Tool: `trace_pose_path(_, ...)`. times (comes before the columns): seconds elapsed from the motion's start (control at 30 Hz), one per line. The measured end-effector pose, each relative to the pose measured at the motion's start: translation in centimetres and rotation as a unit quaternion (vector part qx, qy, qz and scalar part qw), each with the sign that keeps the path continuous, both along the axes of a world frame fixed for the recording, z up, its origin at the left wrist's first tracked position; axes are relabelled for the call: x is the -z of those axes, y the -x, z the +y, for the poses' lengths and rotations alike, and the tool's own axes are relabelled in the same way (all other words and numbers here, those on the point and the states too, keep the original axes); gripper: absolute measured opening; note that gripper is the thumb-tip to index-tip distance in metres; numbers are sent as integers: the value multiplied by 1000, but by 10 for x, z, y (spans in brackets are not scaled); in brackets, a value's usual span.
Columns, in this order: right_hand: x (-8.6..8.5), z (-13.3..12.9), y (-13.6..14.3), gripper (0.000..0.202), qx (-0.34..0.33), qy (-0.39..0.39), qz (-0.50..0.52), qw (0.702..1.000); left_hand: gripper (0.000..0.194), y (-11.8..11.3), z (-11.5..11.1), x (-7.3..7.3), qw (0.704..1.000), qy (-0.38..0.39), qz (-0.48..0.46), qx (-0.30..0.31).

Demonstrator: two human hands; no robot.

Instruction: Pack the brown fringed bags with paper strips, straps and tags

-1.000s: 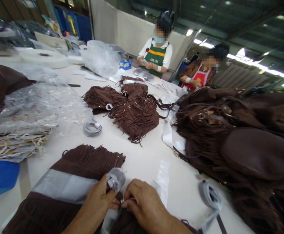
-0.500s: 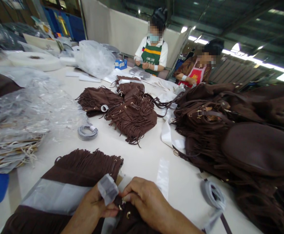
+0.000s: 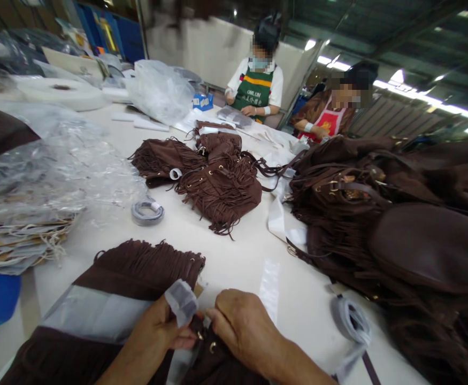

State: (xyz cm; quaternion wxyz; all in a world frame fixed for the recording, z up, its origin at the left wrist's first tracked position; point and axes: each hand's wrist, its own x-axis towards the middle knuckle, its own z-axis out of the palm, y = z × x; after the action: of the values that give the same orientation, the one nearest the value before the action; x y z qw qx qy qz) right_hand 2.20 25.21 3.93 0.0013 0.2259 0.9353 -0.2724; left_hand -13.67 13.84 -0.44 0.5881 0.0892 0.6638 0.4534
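Note:
At the bottom centre lies a dark brown fringed bag (image 3: 217, 364) with gold eyelets and a small metal clasp (image 3: 200, 336). My left hand (image 3: 155, 334) is closed on the bag's edge beside the clasp. A folded piece of translucent wrapping (image 3: 182, 302) stands up from the left thumb and forefinger. My right hand (image 3: 250, 329) is curled at the same edge, its thumb pressed to the bag close to the left fingertips; what lies inside its fingers is partly hidden. Under my left forearm, a fringed brown bag body (image 3: 137, 272) has a whitish wrapping band (image 3: 97, 315) across it.
Several fringed brown bags (image 3: 221, 192) lie mid-table, with a big heap of bags (image 3: 418, 240) at right. Wrapped strap coils (image 3: 147, 212) sit on the table. Clear plastic bags (image 3: 65, 155) cover the left side. Two co-workers (image 3: 258, 85) stand at the far edge.
My right hand has turned over and curled more, its knuckles now upward. My left hand keeps its hold and has shifted slightly. The co-worker in the green apron has lowered a hand.

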Motion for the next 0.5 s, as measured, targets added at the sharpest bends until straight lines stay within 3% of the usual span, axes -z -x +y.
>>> trace_pose_path(0.1,-2,2,-4,31,12,33,10,999,49,0,2,-3,1000,3,-18,-7)
trace_pose_path(0.3,-13,2,-8,7,19,137,46,989,48,2,1,-1,999,-11,-32,4)
trace_pose_path(0.5,-19,4,-1,16,20,157,60,986,50,1,0,-1,999,-10,-37,2)
